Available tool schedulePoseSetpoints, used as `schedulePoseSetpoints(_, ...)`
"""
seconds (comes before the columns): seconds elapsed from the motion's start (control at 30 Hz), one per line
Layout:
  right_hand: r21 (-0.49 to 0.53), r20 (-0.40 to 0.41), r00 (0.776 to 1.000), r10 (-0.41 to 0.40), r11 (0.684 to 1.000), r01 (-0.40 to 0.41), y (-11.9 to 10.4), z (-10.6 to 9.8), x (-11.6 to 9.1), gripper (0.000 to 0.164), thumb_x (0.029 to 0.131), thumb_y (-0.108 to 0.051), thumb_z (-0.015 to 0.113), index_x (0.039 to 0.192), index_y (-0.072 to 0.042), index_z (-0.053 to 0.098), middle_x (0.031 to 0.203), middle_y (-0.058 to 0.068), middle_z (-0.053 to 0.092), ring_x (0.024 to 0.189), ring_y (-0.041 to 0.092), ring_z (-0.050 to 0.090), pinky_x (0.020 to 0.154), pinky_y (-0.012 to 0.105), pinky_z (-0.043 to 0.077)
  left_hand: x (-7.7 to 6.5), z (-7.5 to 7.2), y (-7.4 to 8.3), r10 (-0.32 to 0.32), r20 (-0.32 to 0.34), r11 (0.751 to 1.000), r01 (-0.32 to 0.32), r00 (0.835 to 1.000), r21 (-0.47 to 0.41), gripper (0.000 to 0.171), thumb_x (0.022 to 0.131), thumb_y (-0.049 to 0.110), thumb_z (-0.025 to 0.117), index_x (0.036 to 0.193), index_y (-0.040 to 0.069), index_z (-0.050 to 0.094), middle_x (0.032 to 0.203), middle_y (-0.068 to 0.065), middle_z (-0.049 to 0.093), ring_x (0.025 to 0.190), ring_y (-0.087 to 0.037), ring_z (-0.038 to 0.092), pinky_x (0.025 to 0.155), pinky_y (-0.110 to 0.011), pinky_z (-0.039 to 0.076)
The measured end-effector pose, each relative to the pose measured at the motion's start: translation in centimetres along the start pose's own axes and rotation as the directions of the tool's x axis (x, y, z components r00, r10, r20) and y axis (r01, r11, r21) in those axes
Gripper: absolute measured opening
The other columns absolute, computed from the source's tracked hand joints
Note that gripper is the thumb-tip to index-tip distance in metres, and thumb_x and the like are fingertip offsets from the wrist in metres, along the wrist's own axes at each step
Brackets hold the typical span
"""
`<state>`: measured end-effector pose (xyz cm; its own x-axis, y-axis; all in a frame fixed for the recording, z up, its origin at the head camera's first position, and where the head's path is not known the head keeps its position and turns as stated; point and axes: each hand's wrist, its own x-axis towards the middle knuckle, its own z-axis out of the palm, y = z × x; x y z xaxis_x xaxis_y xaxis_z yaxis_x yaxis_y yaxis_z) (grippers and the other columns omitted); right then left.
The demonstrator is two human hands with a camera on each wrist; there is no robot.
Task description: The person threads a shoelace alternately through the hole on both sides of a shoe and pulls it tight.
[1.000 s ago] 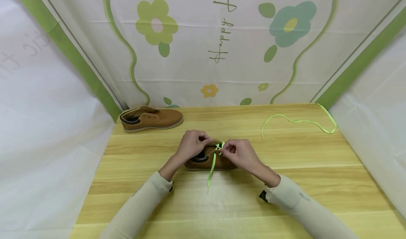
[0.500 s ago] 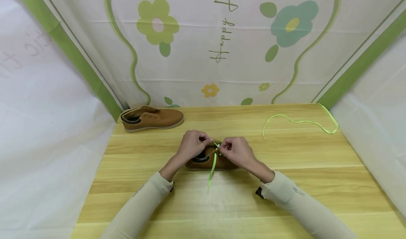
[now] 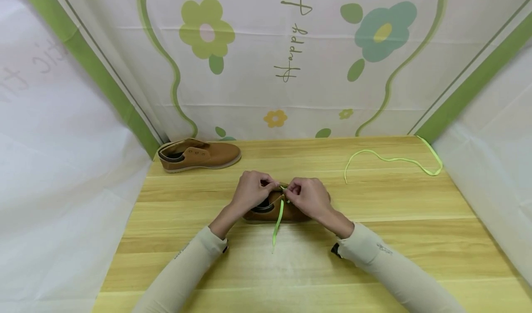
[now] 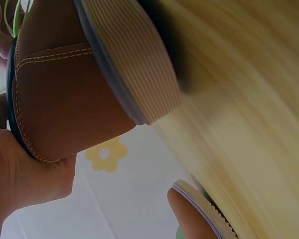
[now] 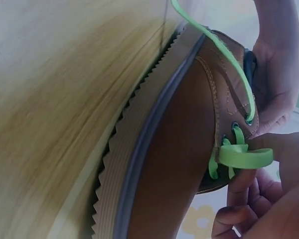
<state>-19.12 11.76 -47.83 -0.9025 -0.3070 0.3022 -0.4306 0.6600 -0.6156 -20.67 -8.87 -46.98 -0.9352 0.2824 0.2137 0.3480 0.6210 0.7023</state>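
Note:
A brown leather shoe sits mid-table, toe to the right, with a bright green shoelace through its eyelets. The lace's loose end hangs over the near side onto the table. From behind the opening, my left hand pinches the far eyelet flap between thumb and finger. Over the front eyelets, my right hand pinches the lace, its fingertips close to the left ones. The right wrist view shows a lace loop standing off the eyelets at the right fingers. In the left wrist view the heel hides most of the lacing.
A second brown shoe, without a lace, stands at the back left of the wooden table. Another green shoelace lies curved at the back right. Printed white cloth walls the back and sides.
My right hand has shifted left and slightly back along the lacing, nearer the left hand. The left hand and the shoe have stayed nearly still.

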Motion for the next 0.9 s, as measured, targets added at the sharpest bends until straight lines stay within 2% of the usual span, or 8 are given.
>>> schedulePoseSetpoints(0.17,-0.057,-0.054,0.998,-0.036,0.998,0.033,0.3,0.4,0.1,0.015,0.087,-0.012,0.085,0.074,-0.013,0.076,0.062,-0.007,0.065,0.051,0.001,0.051,0.047,0.022,0.043,-0.2,0.0,-0.1,0.007,-0.003,1.000,-0.007,1.000,-0.002,0.012,0.096,0.020,0.080,0.087,0.014,0.086,0.083,0.004,0.080,0.060,-0.005,0.058,0.062,-0.025,0.044)
schedulePoseSetpoints(0.27,-0.077,-0.084,0.995,-0.056,0.996,0.050,0.4,0.6,0.2,0.016,0.086,-0.013,0.087,0.074,-0.013,0.076,0.061,-0.007,0.065,0.051,0.001,0.052,0.046,0.023,0.043,-0.3,0.0,-0.2,0.017,-0.006,1.000,-0.017,1.000,-0.003,0.012,0.096,0.020,0.080,0.089,0.014,0.086,0.086,0.003,0.081,0.064,-0.008,0.062,0.063,-0.026,0.047)
schedulePoseSetpoints(0.47,-0.122,-0.135,0.987,-0.092,0.990,0.075,0.7,0.9,0.2,0.018,0.084,-0.016,0.090,0.074,-0.015,0.074,0.062,-0.007,0.063,0.051,0.003,0.052,0.047,0.025,0.043,-0.6,0.1,-0.5,0.080,-0.022,0.997,-0.080,0.997,-0.004,0.006,0.093,0.016,0.084,0.089,0.013,0.086,0.087,0.003,0.081,0.079,-0.012,0.074,0.072,-0.031,0.058)
schedulePoseSetpoints(0.6,-0.137,-0.154,0.982,-0.109,0.987,0.088,0.9,0.9,0.3,0.021,0.082,-0.019,0.092,0.080,-0.013,0.073,0.066,-0.004,0.062,0.054,0.006,0.052,0.048,0.027,0.043,-0.8,0.1,-0.7,0.128,-0.030,0.991,-0.127,0.991,0.027,0.004,0.090,0.014,0.086,0.088,0.010,0.086,0.087,0.001,0.081,0.079,-0.014,0.076,0.072,-0.030,0.060)
schedulePoseSetpoints(0.73,-0.126,-0.143,0.979,-0.143,0.984,0.125,1.1,0.9,0.5,0.025,0.082,-0.018,0.093,0.094,-0.008,0.075,0.080,0.002,0.066,0.065,0.013,0.059,0.055,0.030,0.049,-0.9,0.3,-0.8,0.196,-0.050,0.979,-0.193,0.979,0.072,0.003,0.088,0.010,0.088,0.089,0.008,0.086,0.088,-0.002,0.081,0.079,-0.015,0.076,0.070,-0.029,0.061)
schedulePoseSetpoints(0.9,-0.066,-0.055,0.982,-0.183,0.982,0.179,1.3,0.7,1.0,0.019,0.087,-0.013,0.089,0.102,-0.005,0.080,0.097,0.008,0.074,0.085,0.023,0.067,0.070,0.036,0.058,-1.0,0.4,-0.9,0.289,-0.083,0.950,-0.275,0.954,0.146,0.005,0.086,0.008,0.089,0.088,0.008,0.086,0.086,-0.003,0.080,0.077,-0.016,0.077,0.070,-0.030,0.062)
